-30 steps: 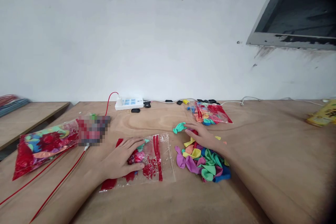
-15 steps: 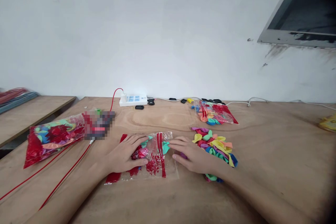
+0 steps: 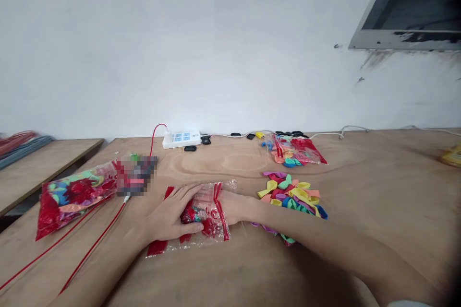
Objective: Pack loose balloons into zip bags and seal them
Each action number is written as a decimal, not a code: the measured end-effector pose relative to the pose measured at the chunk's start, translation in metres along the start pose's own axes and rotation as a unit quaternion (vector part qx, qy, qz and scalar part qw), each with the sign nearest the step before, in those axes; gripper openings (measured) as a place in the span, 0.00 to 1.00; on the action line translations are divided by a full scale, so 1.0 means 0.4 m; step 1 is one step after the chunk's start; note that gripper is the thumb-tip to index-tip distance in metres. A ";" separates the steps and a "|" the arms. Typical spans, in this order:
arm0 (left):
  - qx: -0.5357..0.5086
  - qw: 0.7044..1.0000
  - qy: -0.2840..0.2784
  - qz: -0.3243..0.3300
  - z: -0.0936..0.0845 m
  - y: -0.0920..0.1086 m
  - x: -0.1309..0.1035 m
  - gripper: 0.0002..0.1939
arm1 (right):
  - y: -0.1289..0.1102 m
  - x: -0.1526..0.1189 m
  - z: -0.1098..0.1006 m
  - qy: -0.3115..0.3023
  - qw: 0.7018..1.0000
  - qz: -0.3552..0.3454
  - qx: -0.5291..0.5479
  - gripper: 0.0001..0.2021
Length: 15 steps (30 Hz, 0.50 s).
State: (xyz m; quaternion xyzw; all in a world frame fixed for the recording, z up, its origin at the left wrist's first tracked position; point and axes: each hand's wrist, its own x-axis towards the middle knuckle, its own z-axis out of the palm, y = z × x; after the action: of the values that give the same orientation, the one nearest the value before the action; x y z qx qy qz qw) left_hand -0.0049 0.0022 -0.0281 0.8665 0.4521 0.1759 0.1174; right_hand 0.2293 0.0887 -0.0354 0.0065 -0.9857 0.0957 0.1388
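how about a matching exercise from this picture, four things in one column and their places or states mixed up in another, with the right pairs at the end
Things:
1. left hand
2. right hand
3. power strip
4. loose balloons

Places and states:
A. in a many-coloured heap, to the right of the middle red-printed bag
B. spread on top of the middle red-printed bag
C. reaching inside the middle red-printed bag, seen through clear plastic
D. white, near the wall, with a red cable running to it

Right pairs: 1-B, 2-C, 3-D, 4-A
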 end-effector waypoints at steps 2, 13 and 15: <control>-0.003 1.000 -0.003 0.001 -0.001 -0.002 -0.001 0.50 | -0.007 0.012 0.004 -0.014 0.998 -0.056 -0.008 0.15; -0.030 1.000 -0.005 0.002 -0.007 -0.004 -0.003 0.49 | -0.095 -0.199 -0.200 0.016 0.982 0.149 0.114 0.33; -0.032 0.999 -0.002 0.005 -0.004 -0.004 -0.004 0.49 | -0.094 -0.258 -0.218 0.044 0.966 0.217 0.129 0.33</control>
State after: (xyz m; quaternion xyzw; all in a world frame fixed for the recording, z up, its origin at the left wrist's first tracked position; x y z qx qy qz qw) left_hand -0.0075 0.0020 -0.0276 0.8649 0.4416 0.1891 0.1455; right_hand 0.3535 0.0670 0.0255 -0.1943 -0.9356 0.2504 0.1558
